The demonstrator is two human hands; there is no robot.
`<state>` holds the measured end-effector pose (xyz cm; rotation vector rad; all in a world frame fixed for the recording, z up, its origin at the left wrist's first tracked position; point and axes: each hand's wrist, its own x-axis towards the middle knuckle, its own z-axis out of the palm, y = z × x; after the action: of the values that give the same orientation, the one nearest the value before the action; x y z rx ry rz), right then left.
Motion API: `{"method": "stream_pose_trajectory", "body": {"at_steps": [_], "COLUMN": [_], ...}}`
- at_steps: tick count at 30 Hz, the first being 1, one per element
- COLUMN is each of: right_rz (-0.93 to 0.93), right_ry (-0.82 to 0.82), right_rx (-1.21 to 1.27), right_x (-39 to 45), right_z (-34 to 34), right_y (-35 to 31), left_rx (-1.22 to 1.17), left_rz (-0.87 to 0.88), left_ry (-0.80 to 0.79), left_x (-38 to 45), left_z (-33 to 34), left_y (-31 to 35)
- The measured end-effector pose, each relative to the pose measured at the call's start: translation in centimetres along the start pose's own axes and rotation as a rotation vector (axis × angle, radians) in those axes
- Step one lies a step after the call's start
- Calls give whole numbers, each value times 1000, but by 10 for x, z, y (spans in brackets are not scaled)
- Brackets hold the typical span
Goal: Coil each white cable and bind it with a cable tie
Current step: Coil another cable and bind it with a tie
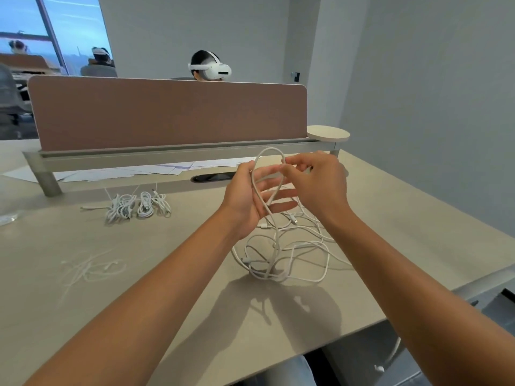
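I am holding a white cable [269, 174] looped between my left hand [245, 201] and right hand [317, 185] above tangled cables [284, 254] lying on the counter [139, 274].
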<state>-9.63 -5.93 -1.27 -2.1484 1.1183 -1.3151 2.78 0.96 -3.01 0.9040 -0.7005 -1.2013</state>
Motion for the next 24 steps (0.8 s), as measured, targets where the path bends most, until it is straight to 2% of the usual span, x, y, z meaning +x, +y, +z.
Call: {"method": "stream_pose_trajectory", "body": {"at_steps": [2, 5, 8, 10, 12, 14, 20, 24], "right_rz": [-34, -53, 83, 200, 285, 304, 284, 96], "right_ry": [-14, -84, -126, -229, -404, -516, -432, -334], "right_rx": [-97, -66, 63, 117, 198, 259, 200, -39], "right_x": [3, 1, -20, -42, -64, -79, -77, -66], "right_z": [0, 0, 0, 0, -2, -3, -10, -12], "right_y": [-1, -3, -2, 3, 3, 2, 0, -5], "left_rx": [56, 15, -73, -147, -228, -301, -308, -132], "left_rz": [-3, 21, 37, 46, 59, 73, 95, 116], "left_ry": [25, 60, 27, 3, 2, 24, 92, 154], "left_x": [0, 2, 3, 2, -1, -3, -12, -20], "left_z": [-1, -4, -5, -5, -5, -6, -10, -9], "left_y": [1, 1, 1, 2, 1, -1, -1, -1]}}
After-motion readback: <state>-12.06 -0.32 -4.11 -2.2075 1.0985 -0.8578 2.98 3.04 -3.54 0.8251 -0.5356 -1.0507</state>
